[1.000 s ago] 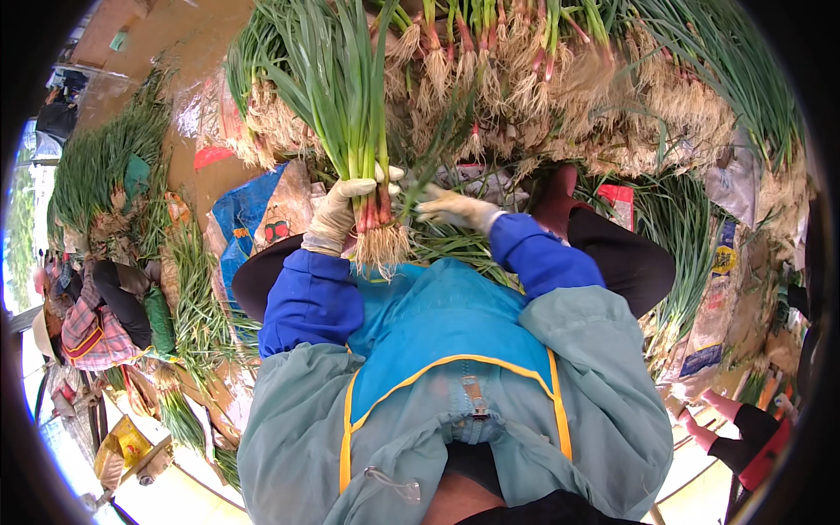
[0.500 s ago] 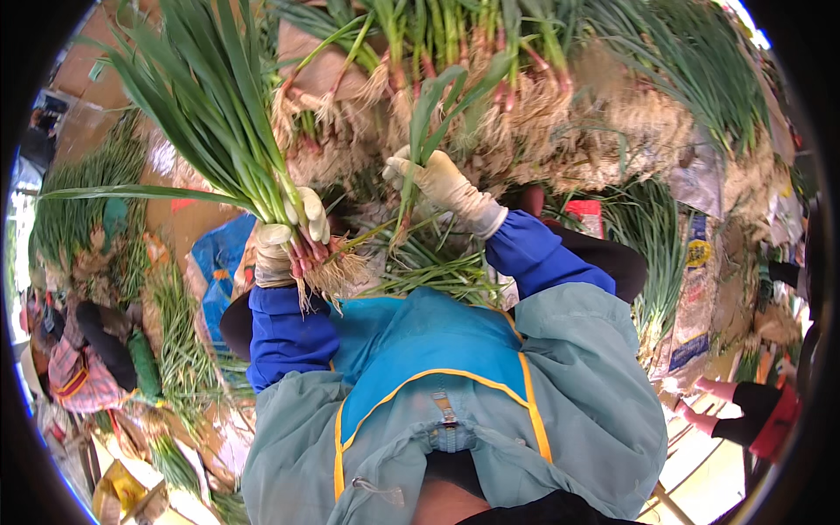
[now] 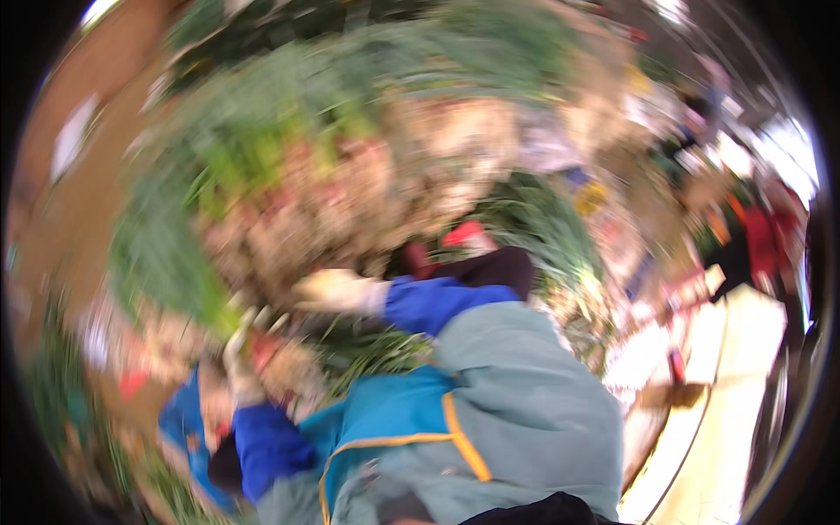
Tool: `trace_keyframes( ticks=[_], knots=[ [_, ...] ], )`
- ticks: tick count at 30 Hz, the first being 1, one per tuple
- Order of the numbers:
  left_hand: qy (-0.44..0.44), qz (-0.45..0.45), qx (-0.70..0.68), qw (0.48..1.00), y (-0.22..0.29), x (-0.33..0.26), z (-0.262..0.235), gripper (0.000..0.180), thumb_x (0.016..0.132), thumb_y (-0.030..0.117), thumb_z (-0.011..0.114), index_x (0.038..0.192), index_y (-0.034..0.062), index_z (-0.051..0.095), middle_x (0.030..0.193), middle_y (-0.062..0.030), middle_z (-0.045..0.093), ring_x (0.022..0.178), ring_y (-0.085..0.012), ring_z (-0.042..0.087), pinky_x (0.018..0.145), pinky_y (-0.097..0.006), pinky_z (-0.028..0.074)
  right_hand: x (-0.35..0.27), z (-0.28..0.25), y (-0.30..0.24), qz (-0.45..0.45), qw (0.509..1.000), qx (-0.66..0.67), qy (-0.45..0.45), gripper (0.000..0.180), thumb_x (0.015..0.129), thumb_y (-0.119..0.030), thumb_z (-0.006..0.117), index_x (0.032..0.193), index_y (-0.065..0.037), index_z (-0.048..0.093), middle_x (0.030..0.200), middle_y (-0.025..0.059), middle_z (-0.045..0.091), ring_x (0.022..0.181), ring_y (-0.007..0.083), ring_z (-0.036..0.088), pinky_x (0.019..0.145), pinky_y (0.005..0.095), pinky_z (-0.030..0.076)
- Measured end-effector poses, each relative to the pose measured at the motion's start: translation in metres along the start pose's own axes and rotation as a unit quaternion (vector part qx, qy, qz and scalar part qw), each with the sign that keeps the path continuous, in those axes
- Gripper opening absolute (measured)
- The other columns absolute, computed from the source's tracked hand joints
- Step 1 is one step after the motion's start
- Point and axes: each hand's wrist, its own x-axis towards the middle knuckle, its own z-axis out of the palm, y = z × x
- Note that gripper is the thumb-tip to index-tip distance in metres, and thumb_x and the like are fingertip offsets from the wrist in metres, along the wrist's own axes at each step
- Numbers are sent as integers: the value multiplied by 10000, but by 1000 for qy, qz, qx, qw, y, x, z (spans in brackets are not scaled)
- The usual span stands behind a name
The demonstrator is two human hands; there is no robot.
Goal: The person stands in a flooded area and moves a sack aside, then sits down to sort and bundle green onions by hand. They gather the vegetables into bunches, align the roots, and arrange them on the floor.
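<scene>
Swung left since the earlier frame; heavily blurred now. Ground hidden under heaped onions [image 3: 350, 201], roots outward. Yellow boards [image 3: 735, 385] at right, beside a person in red [image 3: 770, 236]. Left hand [image 3: 241, 359] gripping bunch [image 3: 175, 262] by its roots. Right hand [image 3: 337, 291] near heap; finger state unclear.

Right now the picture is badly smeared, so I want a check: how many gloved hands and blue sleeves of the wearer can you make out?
Pale gloved hands: 2, left hand gripping a bunch of green onions, right hand free
Blue sleeves: 2, left sleeve, right sleeve
Total: 4
</scene>
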Motion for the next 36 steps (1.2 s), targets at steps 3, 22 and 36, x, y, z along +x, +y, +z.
trace_keyframes(
  ticks=[3, 22, 36],
  knots=[
    [40, 124, 68, 989, -5, 13, 8, 718, 840, 325, 641, 1435, 133, 289, 1171, -57, 556, 1048, -300, 544, 905, -580, 455, 108, -51, -20, 159, 965, -46, 202, 432, 813, -399, 607, 979, 0, 612, 910, 167, 625, 884, 354, 627, 767, 439, 505],
    [96, 44, 75, 992, 5, 15, 79, 386, 782, 183, 623, 1127, 18, 566, 1194, -194, 563, 912, -273, 610, 824, -405, 526, 28, -58, -100, 120, 954, -37, -273, 462, 871, -474, 540, 1027, -52, 644, 953, 198, 668, 936, 344, 639, 828, 434, 485],
    [4, 111, -74, 991, -4, -1, 78, 309, 748, 183, 678, 1011, 86, 549, 987, -96, 537, 833, -212, 555, 756, -348, 496, 75, -5, -43, 166, 984, -9, 67, 415, 961, -380, 412, 824, -60, 637, 760, 141, 657, 686, 319, 636, 662, 406, 501]
  ],
)
